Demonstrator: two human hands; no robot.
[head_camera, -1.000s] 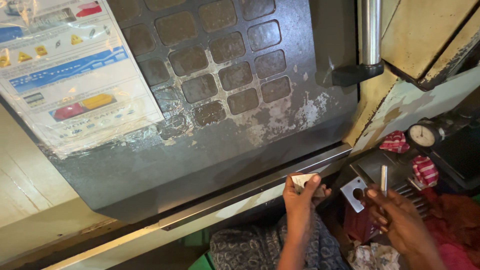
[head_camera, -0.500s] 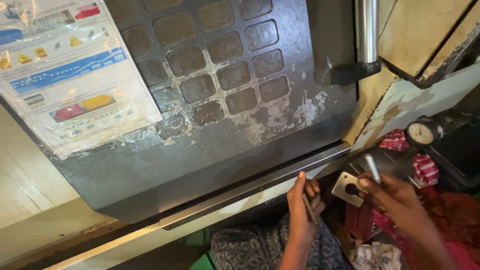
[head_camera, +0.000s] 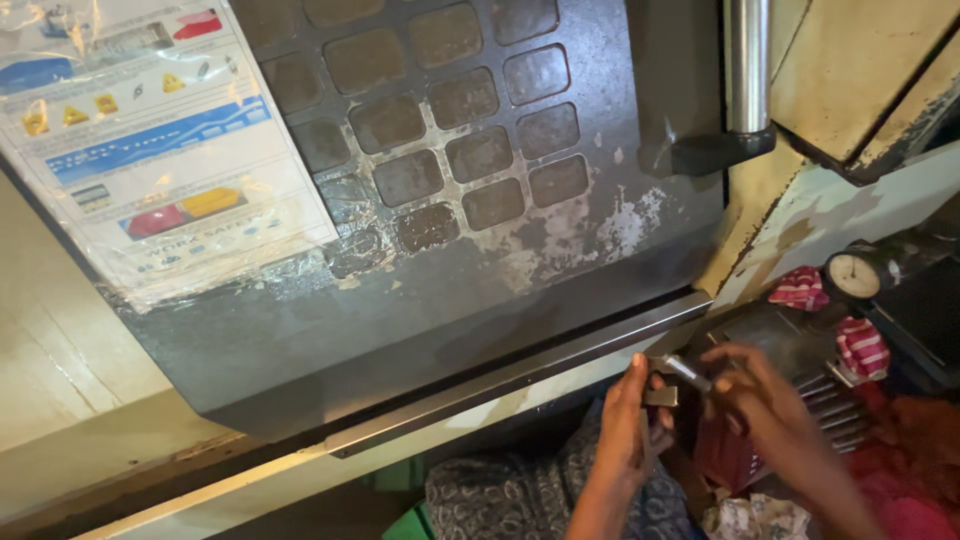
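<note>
Left hand (head_camera: 632, 425) pinched small flat metal plate (head_camera: 661, 397) below machine door rail (head_camera: 520, 375). Right hand (head_camera: 765, 405) gripped thin metal pin (head_camera: 688, 371), tip at plate. Step judged: fitting pin to plate; steady alignment needed.

A single camera, worn on the person's head, looks steeply down and slightly forward. It sits close to a large dark machine door (head_camera: 420, 200), which fills most of the view and tilts across the frame. The person's two hands appear small at the lower right edge, near the body. No second view exists, so nothing is shared between cameras.
</note>
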